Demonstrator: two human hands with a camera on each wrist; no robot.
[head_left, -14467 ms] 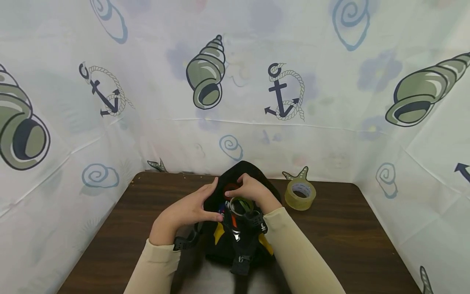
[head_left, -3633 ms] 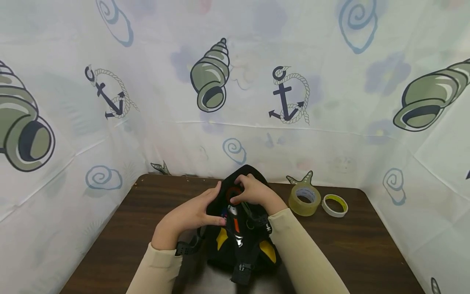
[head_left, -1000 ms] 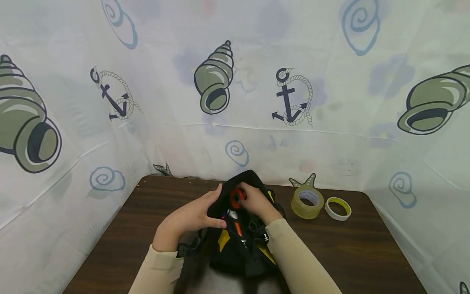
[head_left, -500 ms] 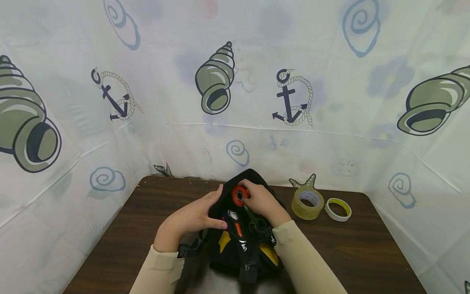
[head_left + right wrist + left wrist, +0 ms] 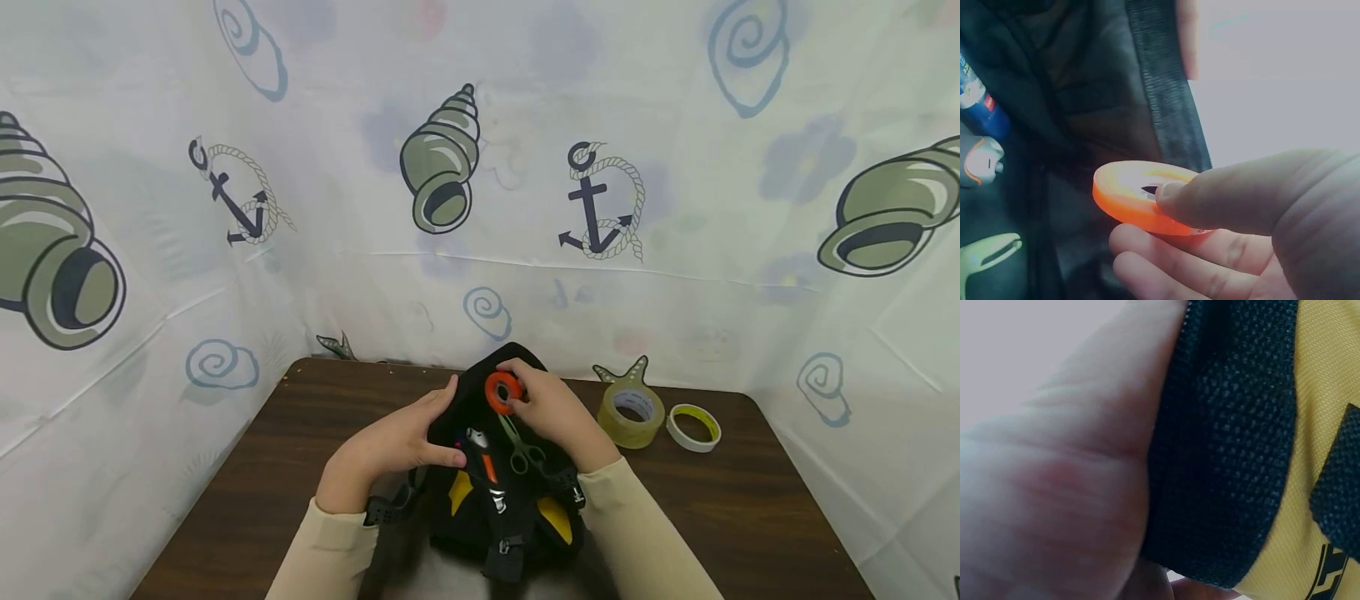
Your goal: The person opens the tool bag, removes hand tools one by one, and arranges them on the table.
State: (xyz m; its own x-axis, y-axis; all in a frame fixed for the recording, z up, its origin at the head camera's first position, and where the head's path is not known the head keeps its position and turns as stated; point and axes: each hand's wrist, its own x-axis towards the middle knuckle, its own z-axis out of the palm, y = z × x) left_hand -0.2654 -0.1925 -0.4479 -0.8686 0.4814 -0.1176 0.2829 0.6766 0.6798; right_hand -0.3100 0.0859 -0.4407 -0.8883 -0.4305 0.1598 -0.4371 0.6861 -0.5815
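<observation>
My right hand (image 5: 551,408) pinches a roll of orange tape (image 5: 492,390) between thumb and fingers, at the mouth of a black and yellow tool bag (image 5: 468,392). In the right wrist view the thumb tip sits at the hole of the orange roll (image 5: 1113,197). The bag's left edge is held by my left hand (image 5: 386,446), thumb in front and fingers along the side. Inside the bag are green scissors (image 5: 516,442), a grey and orange utility knife (image 5: 489,468) and, in the right wrist view, a blue tube (image 5: 985,112), partly cut off.
Right of the bag, a wide roll of clear tape (image 5: 632,429) stands on the brown table (image 5: 720,500). Beside it lies a narrower white tape roll (image 5: 678,432) with a yellow inside. A patterned cloth (image 5: 525,208) hangs behind and at both sides.
My right hand has drawn the orange tape up and rightward from the bag, uncovering the scissors. Since the oldest frame, the white roll has appeared beside the clear tape. The left hand keeps its hold.
</observation>
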